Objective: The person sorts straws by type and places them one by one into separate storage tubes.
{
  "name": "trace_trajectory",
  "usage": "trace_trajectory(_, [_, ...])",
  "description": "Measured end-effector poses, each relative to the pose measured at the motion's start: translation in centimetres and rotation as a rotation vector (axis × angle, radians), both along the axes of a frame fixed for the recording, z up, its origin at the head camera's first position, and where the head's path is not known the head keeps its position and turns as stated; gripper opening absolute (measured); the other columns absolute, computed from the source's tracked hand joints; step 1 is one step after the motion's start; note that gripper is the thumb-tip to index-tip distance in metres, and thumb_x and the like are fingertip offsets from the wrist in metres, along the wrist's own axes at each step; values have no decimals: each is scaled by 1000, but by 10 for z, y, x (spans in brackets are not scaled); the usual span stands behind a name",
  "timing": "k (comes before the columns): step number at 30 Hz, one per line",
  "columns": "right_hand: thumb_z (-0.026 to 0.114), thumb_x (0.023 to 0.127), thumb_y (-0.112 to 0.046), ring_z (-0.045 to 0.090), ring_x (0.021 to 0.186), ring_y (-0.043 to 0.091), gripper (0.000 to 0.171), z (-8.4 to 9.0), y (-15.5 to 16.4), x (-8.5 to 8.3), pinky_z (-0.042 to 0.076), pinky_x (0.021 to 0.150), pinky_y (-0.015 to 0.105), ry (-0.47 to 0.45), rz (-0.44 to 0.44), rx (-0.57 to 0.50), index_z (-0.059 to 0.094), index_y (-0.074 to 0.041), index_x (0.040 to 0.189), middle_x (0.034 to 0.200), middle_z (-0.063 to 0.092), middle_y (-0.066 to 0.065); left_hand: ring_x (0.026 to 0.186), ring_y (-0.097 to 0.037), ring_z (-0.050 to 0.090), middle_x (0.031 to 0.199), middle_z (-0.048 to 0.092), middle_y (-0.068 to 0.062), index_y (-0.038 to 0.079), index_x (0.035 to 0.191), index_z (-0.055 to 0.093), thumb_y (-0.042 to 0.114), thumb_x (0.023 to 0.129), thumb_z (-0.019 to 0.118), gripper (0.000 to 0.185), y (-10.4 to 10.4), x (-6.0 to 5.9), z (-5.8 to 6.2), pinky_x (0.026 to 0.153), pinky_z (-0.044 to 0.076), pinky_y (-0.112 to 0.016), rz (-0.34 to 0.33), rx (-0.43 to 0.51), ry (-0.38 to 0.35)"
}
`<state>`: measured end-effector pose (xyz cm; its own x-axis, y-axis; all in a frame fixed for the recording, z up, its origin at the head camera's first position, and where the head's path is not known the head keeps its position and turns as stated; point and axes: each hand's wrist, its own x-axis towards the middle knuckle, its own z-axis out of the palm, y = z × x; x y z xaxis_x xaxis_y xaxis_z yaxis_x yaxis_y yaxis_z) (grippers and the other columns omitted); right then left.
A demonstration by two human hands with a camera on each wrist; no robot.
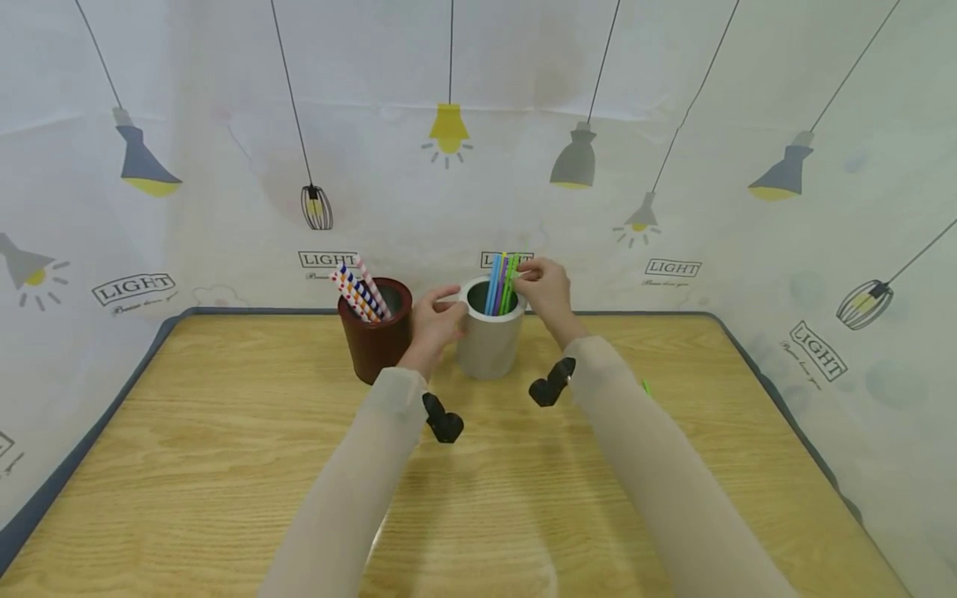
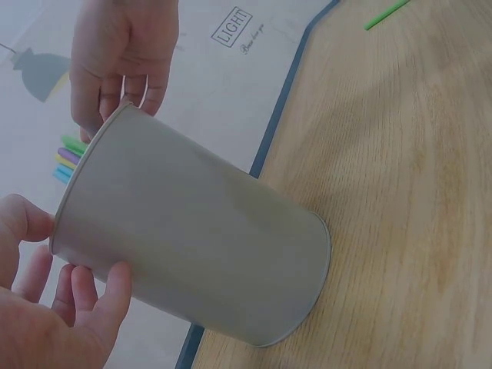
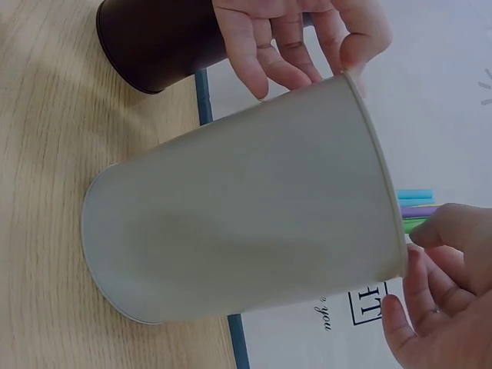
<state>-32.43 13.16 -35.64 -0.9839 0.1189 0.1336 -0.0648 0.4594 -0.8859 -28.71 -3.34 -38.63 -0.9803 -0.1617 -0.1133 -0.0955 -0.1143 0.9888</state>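
Head camera first: a grey cup (image 1: pixel 489 336) stands upright on the wooden table (image 1: pixel 224 465) near its far edge, just beside a dark brown cup (image 1: pixel 376 336) that holds patterned paper straws (image 1: pixel 359 291) — striped and dotted ones, leaning left. The left hand (image 1: pixel 436 320) is curled round the grey cup's left side near the rim, thumb at the lip; in the left wrist view its fingers (image 2: pixel 92 288) lie against the cup's wall. The right hand (image 1: pixel 544 286) is above the cup's right rim, its fingertips pinched on the tops of the plain coloured straws (image 1: pixel 501 284) (blue, purple and green) that stand inside the cup. From the right wrist view the straw ends (image 3: pixel 415 209) stick out past the rim beside the curled fingers (image 3: pixel 430 277), though which straw is actually held cannot be told. A single green straw (image 2: pixel 387 14) lies loose on the table, well apart from the cups, on the right. Behind the table hangs a white backdrop (image 1: pixel 673 166) printed with lamps.
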Motion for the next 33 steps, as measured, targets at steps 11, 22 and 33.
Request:
trace_trajectory(11, [60, 83, -6, 56, 95, 28, 31, 9, 12, 5, 49, 80, 36, -49, 108, 20, 61, 1, 113, 103, 61, 18, 89, -22, 54, 100, 55, -12, 6, 119, 59, 2, 81, 55, 39, 2, -1, -2, 72, 54, -40, -2, -5, -4])
trace_trajectory(22, [58, 88, -10, 59, 90, 30, 31, 18, 44, 12, 47, 83, 43, -64, 238, 64, 59, -1, 117, 102, 62, 22, 88, -21, 55, 99, 56, -11, 7, 119, 60, 3, 80, 55, 39, 2, -1, -1, 67, 55, -36, 2, -19, 5])
trace_trajectory(33, [57, 89, -13, 58, 91, 35, 32, 14, 95, 31, 47, 81, 44, -80, 198, 180, 58, -1, 118, 100, 62, 22, 89, -22, 55, 101, 55, -12, 9, 119, 59, 3, 79, 55, 41, 0, -3, -3, 74, 53, -42, -5, -23, -9])
